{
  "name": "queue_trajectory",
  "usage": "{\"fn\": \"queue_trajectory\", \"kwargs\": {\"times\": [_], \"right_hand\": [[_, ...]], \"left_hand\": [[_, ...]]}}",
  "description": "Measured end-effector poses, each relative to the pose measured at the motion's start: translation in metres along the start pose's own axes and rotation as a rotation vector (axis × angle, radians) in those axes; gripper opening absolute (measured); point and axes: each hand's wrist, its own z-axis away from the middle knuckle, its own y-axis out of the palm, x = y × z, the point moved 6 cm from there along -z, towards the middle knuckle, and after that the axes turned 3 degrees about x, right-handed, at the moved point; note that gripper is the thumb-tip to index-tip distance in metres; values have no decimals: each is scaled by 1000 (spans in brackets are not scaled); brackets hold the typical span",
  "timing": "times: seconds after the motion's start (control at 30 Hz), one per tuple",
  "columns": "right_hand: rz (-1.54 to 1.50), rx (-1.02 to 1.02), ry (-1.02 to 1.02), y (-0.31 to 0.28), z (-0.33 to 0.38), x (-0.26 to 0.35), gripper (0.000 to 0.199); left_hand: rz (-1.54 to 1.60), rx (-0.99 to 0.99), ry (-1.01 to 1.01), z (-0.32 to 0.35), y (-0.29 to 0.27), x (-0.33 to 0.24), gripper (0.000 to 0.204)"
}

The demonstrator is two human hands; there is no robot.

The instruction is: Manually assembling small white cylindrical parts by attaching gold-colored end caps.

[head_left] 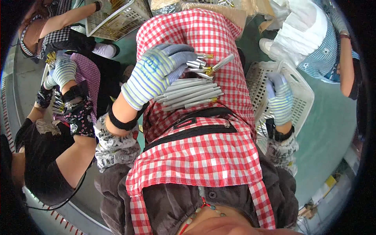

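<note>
Our left hand [158,72], in a striped glove, is closed on a bundle of grey tubes [192,94] lying across our checked apron [203,152] on the lap. Our right hand [280,98] grips the near rim of a white basket [301,94] beside our knee.

Gloved left hand [156,72] on grey metal rods [192,96] across checked apron [203,152]; right hand [280,98] in white basket [301,98].

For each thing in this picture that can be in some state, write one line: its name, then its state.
left hand: gloved, holding a bundle of grey sticks
grey sticks: bunched side by side, lying across the lap
right hand: gloved, reaching into the white basket
white basket: open-topped, tilted beside the leg
checked apron: worn, spread over the lap
</note>
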Motion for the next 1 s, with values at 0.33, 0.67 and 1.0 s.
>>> {"fn": "queue_trajectory", "kwargs": {"times": [0.33,0.67,1.0], "right_hand": [[426,378,-636,51,-63,80,31],[-162,305,-636,33,-64,186,26],[7,653,-718,81,-55,188,31]], "left_hand": [[187,-139,-98,42,-18,17,27],[557,-238,198,11,-18,-32,33],[1268,-568,-457,117,1,-1,36]]}}
